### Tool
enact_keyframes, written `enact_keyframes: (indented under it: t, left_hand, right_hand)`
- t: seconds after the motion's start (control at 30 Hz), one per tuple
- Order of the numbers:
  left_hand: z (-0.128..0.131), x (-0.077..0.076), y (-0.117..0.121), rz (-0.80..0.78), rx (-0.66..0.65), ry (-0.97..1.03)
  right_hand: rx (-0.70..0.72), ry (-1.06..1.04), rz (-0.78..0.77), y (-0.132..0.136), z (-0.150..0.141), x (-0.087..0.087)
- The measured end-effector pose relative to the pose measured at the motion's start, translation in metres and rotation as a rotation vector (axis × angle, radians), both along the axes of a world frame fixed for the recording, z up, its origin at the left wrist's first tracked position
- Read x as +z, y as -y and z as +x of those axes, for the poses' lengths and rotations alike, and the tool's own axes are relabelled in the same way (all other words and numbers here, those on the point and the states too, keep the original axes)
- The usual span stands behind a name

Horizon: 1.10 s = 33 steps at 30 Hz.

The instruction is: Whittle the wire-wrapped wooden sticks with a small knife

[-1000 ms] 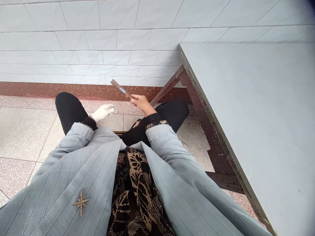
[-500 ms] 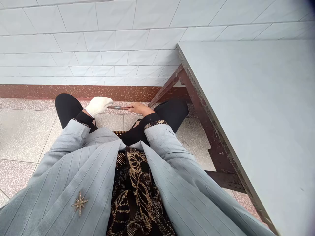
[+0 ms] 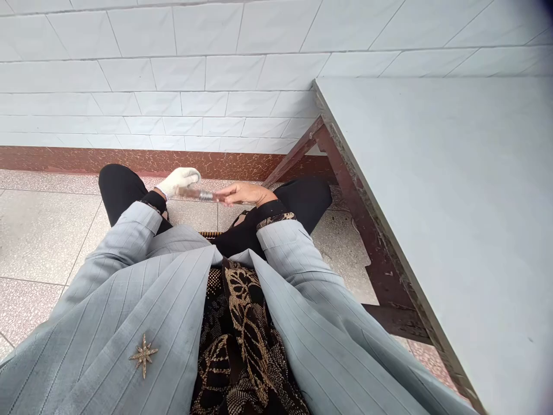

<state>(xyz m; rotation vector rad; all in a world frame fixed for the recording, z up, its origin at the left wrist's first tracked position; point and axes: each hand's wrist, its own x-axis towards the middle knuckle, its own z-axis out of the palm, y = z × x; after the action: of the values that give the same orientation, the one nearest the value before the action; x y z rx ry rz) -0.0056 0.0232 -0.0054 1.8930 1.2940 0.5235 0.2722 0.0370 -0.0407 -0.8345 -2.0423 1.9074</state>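
My right hand (image 3: 244, 193), bare, is closed around one end of a thin brown stick (image 3: 219, 197) that has a silvery band around its middle. The stick lies roughly level, low between my knees. Its left end is smeared by motion and passes just in front of my left hand (image 3: 181, 180). A white knitted glove covers that hand, and its fingers are curled in. Whether they touch the stick or hold something else cannot be made out.
On the right stands a pale tabletop (image 3: 432, 190) on a worn brown frame (image 3: 354, 202). A white tiled wall (image 3: 224, 75) with a reddish-brown skirting (image 3: 173, 158) rises ahead. Speckled floor tiles (image 3: 47, 230) lie below. My knees (image 3: 121, 187) are spread on both sides.
My gloved left hand has turned and come off the stick's left end, which now shows blurred in front of it. My right hand has shifted slightly left and its fingers have stretched along the stick.
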Motion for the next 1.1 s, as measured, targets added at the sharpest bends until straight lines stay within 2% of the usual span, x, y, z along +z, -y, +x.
enact_keyframes:
  t: [0.1, 0.17, 0.23, 0.33, 0.43, 0.57, 0.63, 0.73, 0.83, 0.9, 1.03, 1.1]
  left_hand:
    - [0.006, -0.022, 0.013, -0.091, 0.037, 0.108]
    - [0.008, -0.033, 0.021, -0.127, 0.034, 0.147]
    - [0.008, -0.039, 0.026, -0.129, 0.026, 0.137]
    - [0.005, -0.042, 0.026, -0.055, -0.007, 0.069]
    - [0.003, -0.041, 0.025, 0.082, -0.070, -0.080]
    - [0.004, -0.029, 0.026, 0.249, -0.097, -0.353]
    - [0.004, -0.019, 0.027, 0.304, -0.093, -0.483]
    - [0.003, -0.004, 0.026, 0.327, -0.128, -0.584]
    - [0.000, 0.007, 0.022, 0.291, -0.130, -0.531]
    - [-0.003, 0.009, 0.018, 0.264, -0.095, -0.422]
    - [-0.004, -0.002, 0.010, 0.208, -0.026, -0.202]
    - [-0.002, -0.015, 0.009, 0.155, -0.015, -0.144]
  right_hand:
    - [-0.468, -0.187, 0.111, -0.005, 0.000, -0.004]
    - [-0.715, -0.146, 0.134, -0.011, -0.003, -0.010]
    - [-0.820, 0.003, 0.145, -0.018, -0.005, -0.016]
    - [-0.843, 0.204, 0.228, -0.024, -0.006, -0.023]
    - [-0.798, 0.364, 0.373, -0.025, -0.003, -0.026]
    - [-0.622, 0.568, 0.493, -0.022, 0.000, -0.027]
    - [-0.478, 0.645, 0.466, -0.020, 0.000, -0.026]
    - [-0.198, 0.638, 0.283, -0.017, 0.001, -0.025]
    - [0.059, 0.472, 0.054, -0.014, 0.002, -0.022]
    - [0.163, 0.356, -0.043, -0.012, 0.002, -0.019]
    - [0.196, 0.212, -0.147, -0.006, 0.002, -0.009]
    - [0.110, 0.105, -0.147, -0.004, 0.003, -0.005]
